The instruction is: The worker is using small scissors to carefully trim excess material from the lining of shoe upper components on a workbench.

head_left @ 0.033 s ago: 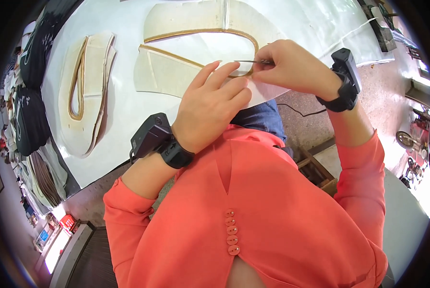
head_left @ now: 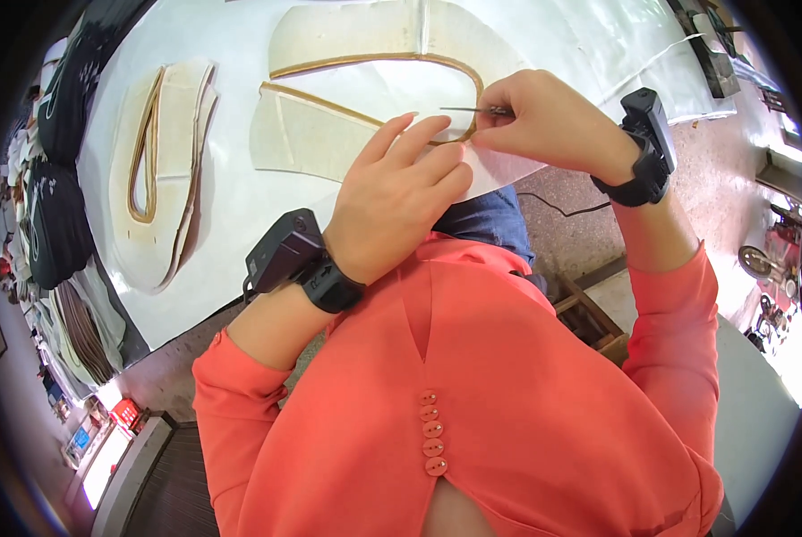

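Observation:
A cream, curved U-shaped piece [head_left: 352, 36] lies on the white tabletop, its inner edge bordered in brown. My left hand [head_left: 396, 192] rests over its lower arm, palm down, fingers stretched out and slightly apart. At the rounded end of the U, my right hand [head_left: 540, 125] pinches a thin, dark, pointed metal tool [head_left: 462, 109] between thumb and fingers. The tool's tip points left, across the inner opening; its exact kind is not clear. My right fingertips cover part of the brown border.
To the left lies a layered stack of similar cream pieces [head_left: 182, 166] with brown inner edges. Dark folded garments [head_left: 56, 224] hang or lie beyond the table's left edge. A black cable [head_left: 567, 213] runs near my right forearm, and a wooden crate [head_left: 593, 327] stands below.
My right hand and the metal tool have shifted up very slightly. My left hand stays almost in place, and the cream piece has not visibly moved.

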`<state>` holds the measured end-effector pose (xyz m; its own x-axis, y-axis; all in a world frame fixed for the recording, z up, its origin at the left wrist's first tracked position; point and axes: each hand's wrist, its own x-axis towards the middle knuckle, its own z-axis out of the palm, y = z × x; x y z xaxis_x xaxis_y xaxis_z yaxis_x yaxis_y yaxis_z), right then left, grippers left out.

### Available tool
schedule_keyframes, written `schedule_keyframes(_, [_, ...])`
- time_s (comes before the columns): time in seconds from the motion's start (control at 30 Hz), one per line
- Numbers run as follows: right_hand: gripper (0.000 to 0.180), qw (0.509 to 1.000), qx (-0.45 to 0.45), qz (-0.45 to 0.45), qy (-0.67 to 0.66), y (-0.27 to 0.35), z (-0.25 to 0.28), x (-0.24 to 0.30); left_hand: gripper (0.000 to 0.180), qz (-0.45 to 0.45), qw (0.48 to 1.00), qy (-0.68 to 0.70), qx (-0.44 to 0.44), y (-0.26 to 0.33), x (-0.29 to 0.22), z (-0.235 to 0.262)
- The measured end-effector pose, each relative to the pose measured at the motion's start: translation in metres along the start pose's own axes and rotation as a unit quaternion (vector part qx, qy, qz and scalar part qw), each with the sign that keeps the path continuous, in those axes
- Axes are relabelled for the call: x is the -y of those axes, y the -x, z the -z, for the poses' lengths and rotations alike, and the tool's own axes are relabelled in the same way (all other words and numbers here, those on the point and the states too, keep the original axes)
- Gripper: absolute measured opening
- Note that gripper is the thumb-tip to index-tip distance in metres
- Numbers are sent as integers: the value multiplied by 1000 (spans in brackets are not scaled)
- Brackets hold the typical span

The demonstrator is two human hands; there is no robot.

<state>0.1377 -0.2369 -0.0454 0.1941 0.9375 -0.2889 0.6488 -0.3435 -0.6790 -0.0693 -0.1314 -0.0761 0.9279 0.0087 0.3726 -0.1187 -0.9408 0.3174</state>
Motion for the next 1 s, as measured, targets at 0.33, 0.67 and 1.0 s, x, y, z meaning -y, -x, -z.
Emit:
schedule_keyframes(0.33, [25,998,23,60,6,-13,10,-11,19,3,1000,-11,-1,-4,-5,-4])
schedule_keyframes(0.67, [25,996,47,60,34,-20,22,-9,20,6,1000,-20,-16,-5,-4,-8])
schedule_keyframes(1.0, [28,999,48,-14,5,-1,1,4,21,-40,999,30,16,1,13,11])
